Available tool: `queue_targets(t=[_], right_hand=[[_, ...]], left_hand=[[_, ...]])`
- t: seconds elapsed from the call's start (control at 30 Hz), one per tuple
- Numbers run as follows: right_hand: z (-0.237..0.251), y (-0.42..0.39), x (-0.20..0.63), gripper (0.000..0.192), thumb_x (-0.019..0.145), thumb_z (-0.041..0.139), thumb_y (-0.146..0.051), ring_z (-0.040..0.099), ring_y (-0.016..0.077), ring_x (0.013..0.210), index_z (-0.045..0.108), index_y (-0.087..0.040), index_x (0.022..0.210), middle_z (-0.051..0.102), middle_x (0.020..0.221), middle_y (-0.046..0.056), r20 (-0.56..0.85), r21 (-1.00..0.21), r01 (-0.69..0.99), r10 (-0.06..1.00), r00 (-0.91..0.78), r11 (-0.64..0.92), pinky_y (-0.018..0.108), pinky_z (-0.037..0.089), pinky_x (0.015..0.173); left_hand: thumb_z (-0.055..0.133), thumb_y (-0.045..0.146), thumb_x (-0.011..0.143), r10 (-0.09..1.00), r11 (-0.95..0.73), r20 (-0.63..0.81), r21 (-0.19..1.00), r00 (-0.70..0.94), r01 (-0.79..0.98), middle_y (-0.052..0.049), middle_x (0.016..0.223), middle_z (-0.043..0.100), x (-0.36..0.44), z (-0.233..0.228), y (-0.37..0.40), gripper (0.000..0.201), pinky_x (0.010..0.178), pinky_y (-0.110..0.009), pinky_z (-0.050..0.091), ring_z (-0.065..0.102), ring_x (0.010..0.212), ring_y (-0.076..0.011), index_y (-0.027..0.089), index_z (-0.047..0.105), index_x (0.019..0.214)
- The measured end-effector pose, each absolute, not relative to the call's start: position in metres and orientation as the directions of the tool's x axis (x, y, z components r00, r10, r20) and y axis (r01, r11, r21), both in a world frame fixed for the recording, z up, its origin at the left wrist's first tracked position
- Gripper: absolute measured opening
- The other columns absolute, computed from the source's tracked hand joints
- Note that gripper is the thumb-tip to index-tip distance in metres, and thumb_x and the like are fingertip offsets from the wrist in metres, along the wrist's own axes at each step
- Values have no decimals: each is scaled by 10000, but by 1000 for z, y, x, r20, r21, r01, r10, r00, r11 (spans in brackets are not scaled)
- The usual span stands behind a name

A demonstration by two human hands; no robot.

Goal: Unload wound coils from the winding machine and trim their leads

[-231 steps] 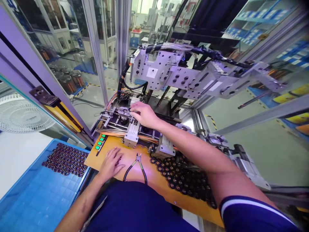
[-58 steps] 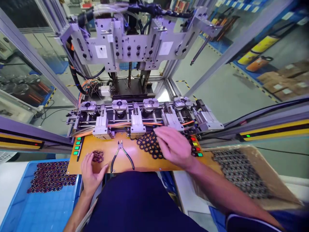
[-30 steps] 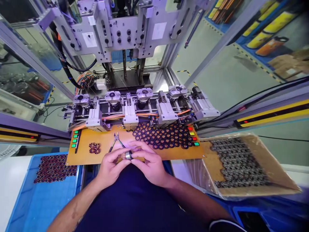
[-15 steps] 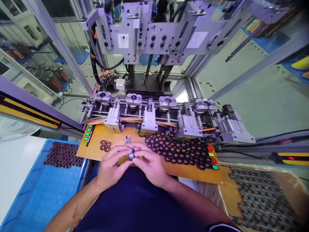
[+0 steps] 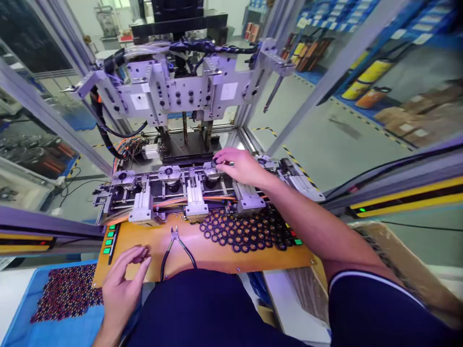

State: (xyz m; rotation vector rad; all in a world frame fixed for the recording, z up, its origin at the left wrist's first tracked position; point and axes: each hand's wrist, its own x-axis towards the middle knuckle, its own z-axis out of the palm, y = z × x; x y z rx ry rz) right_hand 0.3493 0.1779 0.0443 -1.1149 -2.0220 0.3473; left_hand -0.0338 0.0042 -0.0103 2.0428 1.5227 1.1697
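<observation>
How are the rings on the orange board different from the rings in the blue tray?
The rings on the board look black and lie spread out by the machine. The rings in the blue tray look reddish purple and sit packed closer, lower on the left. Both groups are small, round and lying flat.

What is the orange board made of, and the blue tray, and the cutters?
Board: looks like smooth laminate or fibreboard, flat matte orange-brown with screws at the edge.
Tray: probably plastic, plain blue with a moulded grid.
Cutters: grey metal head; the thin black handles look plastic-coated.
</observation>
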Motion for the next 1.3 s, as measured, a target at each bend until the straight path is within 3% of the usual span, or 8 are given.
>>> queue_targets(t=[0.3, 0.53, 0.63, 0.8, 1.0, 1.3], right_hand=[[24, 209, 368, 195, 867, 580, -126, 658, 261, 1024, 769, -129, 917, 720, 1115, 111, 344, -380, 712, 805, -484, 591, 453, 521, 961], [29, 215, 362, 218, 849, 562, -104, 656, 265, 992, 777, -125, 882, 729, 1064, 111, 261, -273, 757, 803, -536, 594, 432, 533, 913], [34, 205, 363, 284, 865, 517, -78, 634, 283, 1096, 766, -105, 997, 708, 1167, 129, 263, -241, 779, 812, -521, 579, 440, 519, 968], [23, 183, 371, 481, 792, 472, 37, 526, 282, 1303, 698, -107, 1192, 640, 1325, 112, 267, -214, 816, 836, -479, 537, 471, 447, 1092], [3, 174, 370, 467, 813, 510, 5, 480, 282, 1356, 686, -165, 1210, 617, 1363, 77, 257, -205, 841, 857, -447, 500, 513, 447, 1082], [14, 170, 359, 459, 804, 490, 22, 492, 309, 1344, 683, -102, 1201, 621, 1349, 121, 266, -228, 852, 872, -411, 471, 526, 424, 1112]], left_hand=[[730, 198, 819, 921, -338, 381, 685, 77, 645, -42, 1025, 720, -37, -17, 3, 236, 903, -308, 545, 689, 910, -174, 207, 704, 1053], [723, 207, 826, 921, -339, 378, 664, 92, 667, -35, 1008, 725, -34, -15, 4, 209, 870, -290, 559, 698, 884, -167, 207, 710, 1035], [720, 212, 828, 926, -328, 368, 672, 85, 663, -38, 1013, 727, -36, -15, 2, 212, 884, -296, 558, 699, 895, -170, 206, 709, 1039], [721, 254, 827, 941, -280, 335, 670, 57, 687, -51, 1013, 730, -44, -20, -3, 207, 853, -328, 571, 702, 907, -199, 202, 715, 1027], [713, 250, 839, 955, -262, 285, 701, 75, 663, -53, 1031, 717, -41, -28, -8, 204, 897, -346, 551, 689, 938, -199, 209, 706, 1039], [714, 256, 837, 966, -226, 252, 728, 54, 647, -49, 1043, 719, -38, -34, -24, 213, 918, -354, 543, 687, 936, -196, 206, 707, 1044]])
